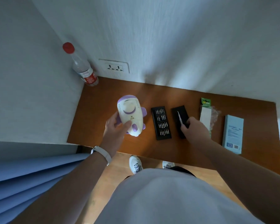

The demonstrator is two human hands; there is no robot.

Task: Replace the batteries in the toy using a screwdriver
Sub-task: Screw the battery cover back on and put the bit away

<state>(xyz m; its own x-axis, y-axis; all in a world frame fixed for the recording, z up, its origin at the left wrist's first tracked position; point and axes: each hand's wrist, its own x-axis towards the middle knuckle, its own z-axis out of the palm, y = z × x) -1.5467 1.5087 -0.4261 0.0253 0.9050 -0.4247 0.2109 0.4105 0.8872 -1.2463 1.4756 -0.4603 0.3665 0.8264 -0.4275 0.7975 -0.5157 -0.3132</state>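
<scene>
A white and purple toy (131,114) is held above the brown table (103,101) with its underside up, and my left hand (116,126) grips its lower left side. To its right lies a black tray of screwdriver bits (161,122). My right hand (193,126) pinches the thin silver screwdriver (180,118), whose tip points away from me over the black case lid (180,115). A green battery pack (205,113) lies further right.
A clear bottle with a red cap (82,67) stands in the back left corner by a wall socket (114,67). A pale blue box (233,134) lies at the table's right end. Blue curtain hangs at the left; my shoes are below the table's front edge.
</scene>
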